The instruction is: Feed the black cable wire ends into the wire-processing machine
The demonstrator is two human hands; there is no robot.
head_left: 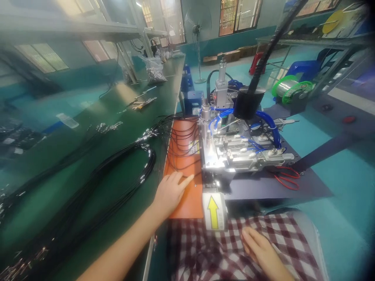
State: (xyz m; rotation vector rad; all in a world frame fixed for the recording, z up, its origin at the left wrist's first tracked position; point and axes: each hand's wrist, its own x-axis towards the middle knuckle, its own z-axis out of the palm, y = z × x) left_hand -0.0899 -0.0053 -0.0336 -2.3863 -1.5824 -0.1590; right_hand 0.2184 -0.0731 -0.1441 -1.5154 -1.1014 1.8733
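Note:
My left hand [171, 191] lies over the orange plate [187, 207], its thumb stretched toward the machine. Its fingers are closed on a black cable [197, 174] that runs into the machine; the grip is partly hidden. Beyond it, several more thin black cables [183, 136] cross the plate from the table to the machine [234, 152], which has metal cylinders and blue air tubes. My right hand [259, 248] hovers by the checked cloth on my lap, fingers loosely extended, with nothing visible in it. Between the hands sits a white cover with a yellow arrow [213, 212].
Long black cable bundles [117, 160] lie along the green table [117, 222] at left. A bag of small metal parts [155, 72] stands farther back. A black lamp head [248, 102] overhangs the machine. A green wire spool [293, 89] sits behind at right.

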